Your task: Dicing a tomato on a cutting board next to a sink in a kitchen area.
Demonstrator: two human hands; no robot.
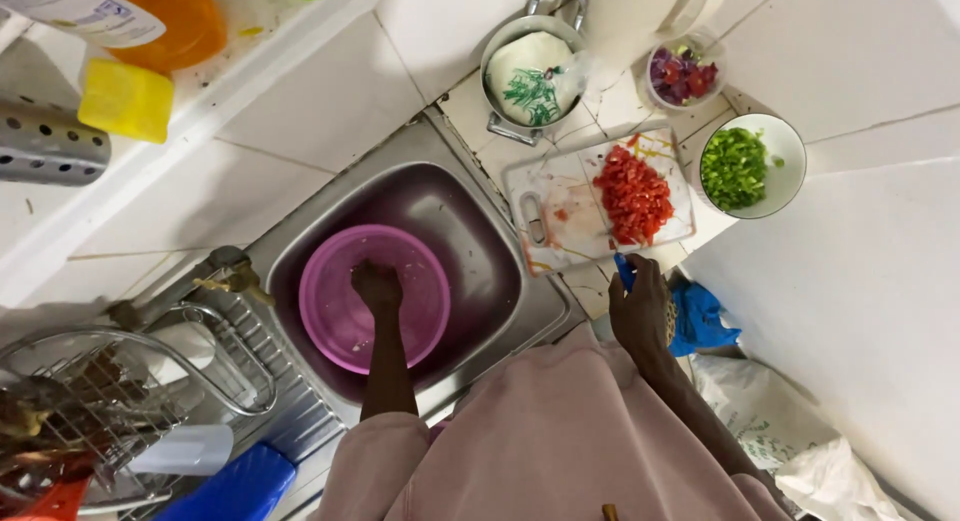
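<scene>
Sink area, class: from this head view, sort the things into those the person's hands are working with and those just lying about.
In hand:
- left hand inside pink basin, in sink
- right hand on blue cloth

Lying about:
- cutting board with chopped red pepper
- bowl of chopped green pepper
- covered pot
- yellow sponge

Bright, even light fills the room, flat and white on the tiles in the right half of the frame, where detail nearly washes out. The sink (440, 196) basin sits darker, a dull sheen on its steel wall. Soft shadow gathers at the lower left under the wire rack (120, 401). The top edge is overexposed and soft. Straight lines bow toward the corners, as a wide lens does. The upper left bottle (120, 16) is slightly blurred.
</scene>
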